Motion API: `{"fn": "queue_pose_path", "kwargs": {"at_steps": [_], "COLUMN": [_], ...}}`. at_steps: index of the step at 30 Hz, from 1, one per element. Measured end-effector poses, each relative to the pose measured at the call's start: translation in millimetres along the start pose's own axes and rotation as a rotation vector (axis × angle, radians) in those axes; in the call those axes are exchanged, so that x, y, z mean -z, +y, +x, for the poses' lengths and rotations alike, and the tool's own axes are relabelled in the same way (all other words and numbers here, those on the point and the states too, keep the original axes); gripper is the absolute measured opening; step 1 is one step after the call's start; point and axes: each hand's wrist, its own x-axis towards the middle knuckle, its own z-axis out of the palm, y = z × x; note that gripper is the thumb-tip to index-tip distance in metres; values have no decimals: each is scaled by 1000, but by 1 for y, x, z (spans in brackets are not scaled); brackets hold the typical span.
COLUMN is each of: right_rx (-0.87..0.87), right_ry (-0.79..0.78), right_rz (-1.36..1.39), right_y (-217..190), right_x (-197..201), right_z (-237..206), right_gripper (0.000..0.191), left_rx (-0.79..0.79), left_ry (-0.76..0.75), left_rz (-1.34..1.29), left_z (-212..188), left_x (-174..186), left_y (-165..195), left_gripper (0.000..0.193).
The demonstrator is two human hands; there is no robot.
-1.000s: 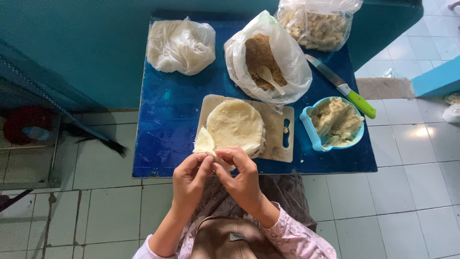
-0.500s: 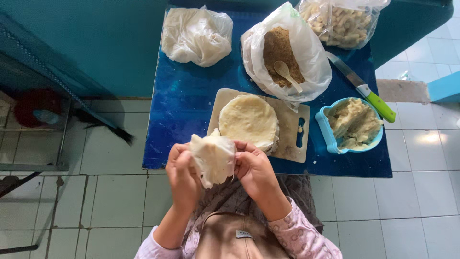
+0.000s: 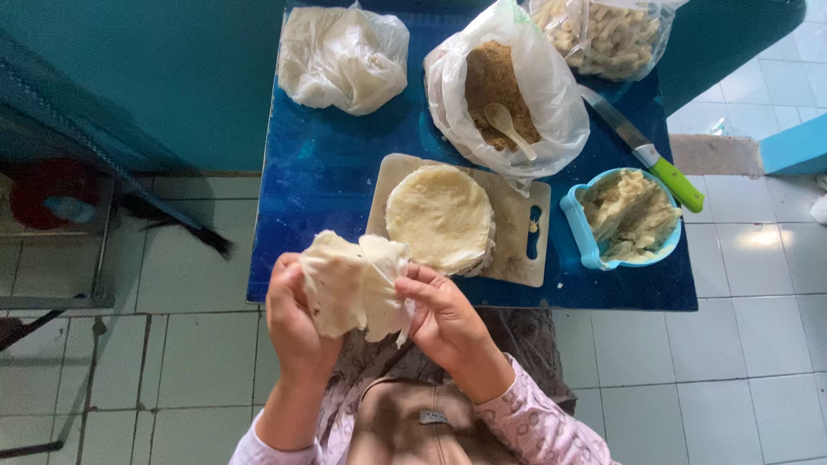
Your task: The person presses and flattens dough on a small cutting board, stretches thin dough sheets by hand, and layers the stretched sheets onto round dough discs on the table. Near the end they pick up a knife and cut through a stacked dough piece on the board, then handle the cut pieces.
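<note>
Both hands hold one thin pale wrapper sheet [image 3: 351,282] over my lap, in front of the blue table [image 3: 327,181]. My left hand [image 3: 293,323] grips its left edge and my right hand [image 3: 444,323] pinches its right edge. The sheet hangs crumpled and partly peeled open between them. Just beyond, a round stack of the same wrappers [image 3: 441,217] lies on a wooden cutting board [image 3: 517,245].
On the table stand a plastic bag of brown crumbs with a spoon [image 3: 504,95], a white bag [image 3: 343,56], a bag of pale pieces [image 3: 603,34], a green-handled knife [image 3: 650,155] and a light-blue bowl of pale mash [image 3: 629,220]. Tiled floor lies around; a metal rack [image 3: 60,224] stands left.
A single wrapper has come off the stack and been lifted toward me; both hands moved back from the board and are spreading it wider.
</note>
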Motion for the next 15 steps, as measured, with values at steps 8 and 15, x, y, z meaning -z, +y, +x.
{"fn": "queue_pose_path", "kwargs": {"at_steps": [8,15], "right_rx": [68,253], "right_ry": [9,-64], "right_rz": [129,230], "right_y": [-14,-44], "right_x": [-9,18], "right_z": [-15,-33], "right_gripper": [35,40], "left_rx": [132,-240], "left_ry": [236,146], "left_rz": [-238,-225], "left_z": [30,44], "left_x": [20,58], "left_y": [32,48], "left_gripper": [33,24]}}
